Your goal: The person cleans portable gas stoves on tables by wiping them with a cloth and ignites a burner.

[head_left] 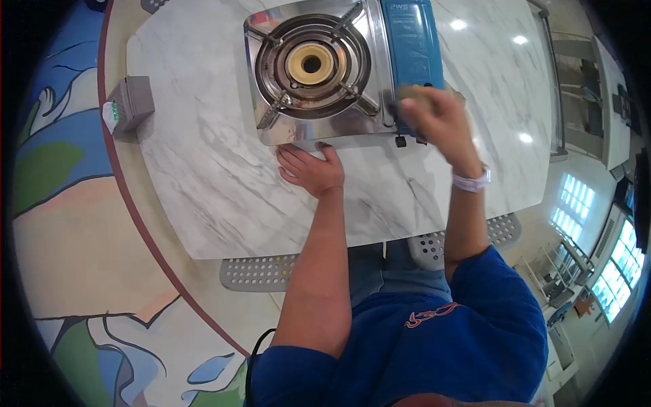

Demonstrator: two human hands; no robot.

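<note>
A portable gas stove (373, 74) has a steel top, a round burner (311, 64) with four-way metal supports, and a blue side panel (412, 47). My left hand (313, 169) lies against the stove's front edge, fingers spread; the fingertips are partly hidden at the rim. Over the front of the blue panel, my right hand (439, 125) is closed on a small sponge (411, 97), yellowish with a dark side. Motion smears both the hand and the sponge. A dark knob (401, 142) shows at the stove's front, left of my right wrist.
The stove stands on a white marble-patterned table (217, 190). A grey box (135, 102) sits at the left table edge near the painted wall (61, 237). Grey perforated seats (258, 273) are tucked under the front edge.
</note>
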